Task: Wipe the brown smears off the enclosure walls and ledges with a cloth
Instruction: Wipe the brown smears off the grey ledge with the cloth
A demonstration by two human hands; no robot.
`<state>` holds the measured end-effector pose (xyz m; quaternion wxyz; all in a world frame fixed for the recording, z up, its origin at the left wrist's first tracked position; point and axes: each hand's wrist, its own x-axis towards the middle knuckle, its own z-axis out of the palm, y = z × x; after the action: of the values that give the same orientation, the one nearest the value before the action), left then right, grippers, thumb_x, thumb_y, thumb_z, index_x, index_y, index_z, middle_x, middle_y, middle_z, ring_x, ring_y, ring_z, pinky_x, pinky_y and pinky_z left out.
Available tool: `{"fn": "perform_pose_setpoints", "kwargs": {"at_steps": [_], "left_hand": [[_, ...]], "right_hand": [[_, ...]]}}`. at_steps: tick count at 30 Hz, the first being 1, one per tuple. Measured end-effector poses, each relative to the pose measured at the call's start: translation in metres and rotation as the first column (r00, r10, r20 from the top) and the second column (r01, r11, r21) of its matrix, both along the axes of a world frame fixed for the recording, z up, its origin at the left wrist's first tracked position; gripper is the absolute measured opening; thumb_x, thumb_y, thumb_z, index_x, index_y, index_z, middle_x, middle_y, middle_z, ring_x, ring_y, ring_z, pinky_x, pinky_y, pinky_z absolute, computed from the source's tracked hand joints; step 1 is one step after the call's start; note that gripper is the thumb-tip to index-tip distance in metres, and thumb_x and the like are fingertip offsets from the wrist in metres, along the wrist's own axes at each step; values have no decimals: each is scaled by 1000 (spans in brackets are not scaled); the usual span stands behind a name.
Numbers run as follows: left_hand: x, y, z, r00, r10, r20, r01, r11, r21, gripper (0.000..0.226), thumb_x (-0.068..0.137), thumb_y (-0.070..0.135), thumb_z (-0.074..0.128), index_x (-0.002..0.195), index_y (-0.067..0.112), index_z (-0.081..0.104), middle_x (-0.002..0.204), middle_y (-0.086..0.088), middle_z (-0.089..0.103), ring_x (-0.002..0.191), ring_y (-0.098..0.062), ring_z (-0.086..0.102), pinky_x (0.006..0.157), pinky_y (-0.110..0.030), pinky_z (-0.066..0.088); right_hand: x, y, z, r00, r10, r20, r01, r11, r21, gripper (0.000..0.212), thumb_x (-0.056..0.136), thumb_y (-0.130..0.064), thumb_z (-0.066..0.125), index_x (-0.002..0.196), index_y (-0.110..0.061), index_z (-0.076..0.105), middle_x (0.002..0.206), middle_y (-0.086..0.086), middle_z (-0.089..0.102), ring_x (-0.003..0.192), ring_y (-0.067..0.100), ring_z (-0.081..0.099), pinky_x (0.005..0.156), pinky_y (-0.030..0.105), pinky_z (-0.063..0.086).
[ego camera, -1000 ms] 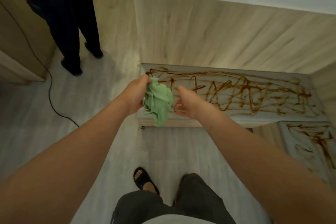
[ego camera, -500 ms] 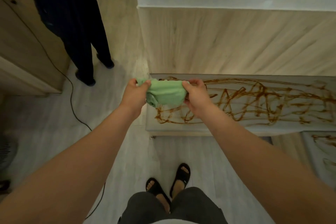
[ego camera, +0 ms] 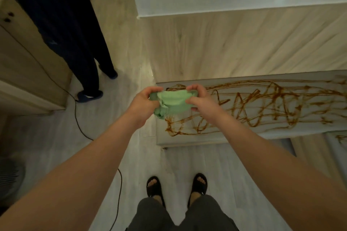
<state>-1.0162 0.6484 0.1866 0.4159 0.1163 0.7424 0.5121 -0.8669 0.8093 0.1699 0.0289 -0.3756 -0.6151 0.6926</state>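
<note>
A light green cloth [ego camera: 173, 104] is bunched between my two hands in the head view. My left hand [ego camera: 144, 103] grips its left end and my right hand [ego camera: 199, 99] grips its right end, fingers curled round the fabric. The cloth hangs just above the left end of a pale grey ledge [ego camera: 221, 136]. Brown smears [ego camera: 262, 107] scrawl across the ledge top in loops and zigzags. A second smeared ledge [ego camera: 340, 139] shows at the right edge. The wood-grain wall [ego camera: 234, 47] behind the ledge looks free of smears.
Another person in dark trousers [ego camera: 75, 43] stands at the upper left beside a wooden cabinet [ego camera: 24, 73]. A black cable [ego camera: 78, 124] runs across the pale floor. My sandalled feet [ego camera: 176, 185] stand in front of the ledge. A fan grille [ego camera: 9, 176] sits at the left edge.
One second ago only my left hand held the hanging cloth; my right hand then took its other end. Both hands now hold it drawn closer together.
</note>
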Motion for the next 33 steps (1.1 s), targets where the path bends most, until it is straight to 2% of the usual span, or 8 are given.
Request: {"fn": "perform_pose_setpoints", "kwargs": {"at_steps": [4, 8, 15, 18, 21, 25, 30, 33], "left_hand": [[-18, 0, -14, 994, 8, 111, -12, 999, 31, 29, 97, 11, 62, 120, 27, 70, 119, -4, 71, 106, -21, 71, 88, -38, 61], [-39, -10, -37, 981, -156, -110, 146, 984, -100, 31, 92, 18, 75, 121, 24, 68, 114, 3, 65, 94, -13, 67, 77, -24, 56], [-62, -17, -94, 671, -588, -452, 415, 803, -428, 28, 96, 14, 66, 124, 15, 68, 121, -5, 52, 113, -23, 56, 90, -18, 36], [-66, -23, -127, 726, -520, -451, 352, 843, -406, 8, 91, 24, 70, 98, 21, 70, 119, 3, 38, 115, -14, 35, 99, -20, 30], [-62, -26, -165, 869, -388, -308, 308, 910, -279, 12, 91, 22, 65, 81, 16, 65, 121, 6, 53, 114, -10, 48, 97, -23, 37], [-51, -29, -220, 942, -271, -200, 233, 953, -194, 12, 96, 21, 54, 92, 11, 60, 81, 5, 58, 71, -7, 51, 65, -26, 43], [-48, -29, -321, 938, -315, -143, 260, 915, -309, 30, 97, 28, 66, 124, 22, 57, 109, 4, 62, 89, -12, 63, 71, -23, 49], [-50, -30, -375, 879, -446, -172, 333, 829, -450, 51, 95, 29, 70, 140, 17, 49, 130, -2, 54, 105, -18, 58, 86, -27, 47]], "right_hand": [[-12, -15, -13, 999, 3, 50, -7, 995, 96, 36, 95, -5, 65, 126, -20, 56, 121, -1, 58, 97, 15, 61, 73, 23, 54], [-20, -23, -30, 975, 107, 192, -155, 954, 256, 51, 92, -11, 69, 139, -23, 52, 127, 2, 59, 94, 13, 64, 66, 18, 55], [-37, -39, -77, 899, 105, 425, -340, 780, 525, 39, 94, -13, 67, 131, -17, 57, 126, 8, 55, 106, 23, 58, 82, 25, 42], [-39, -37, -116, 903, 70, 423, -296, 816, 497, 16, 91, -24, 71, 104, -24, 61, 133, 2, 38, 127, 20, 39, 108, 29, 35], [-38, -36, -153, 934, 86, 348, -221, 903, 368, 9, 93, -23, 67, 99, -22, 60, 113, -4, 57, 98, 5, 53, 85, 27, 45], [-34, -40, -209, 962, 34, 269, -109, 957, 269, 11, 98, -22, 61, 107, -21, 55, 90, -7, 57, 76, 4, 54, 69, 25, 47], [-27, -39, -308, 930, -19, 367, -92, 955, 282, 48, 96, -33, 68, 138, -24, 47, 128, 1, 60, 114, 19, 62, 98, 40, 55], [-22, -43, -369, 856, 30, 516, -336, 790, 513, 59, 96, -34, 68, 146, -15, 43, 139, 15, 45, 126, 32, 49, 109, 45, 44]]}}
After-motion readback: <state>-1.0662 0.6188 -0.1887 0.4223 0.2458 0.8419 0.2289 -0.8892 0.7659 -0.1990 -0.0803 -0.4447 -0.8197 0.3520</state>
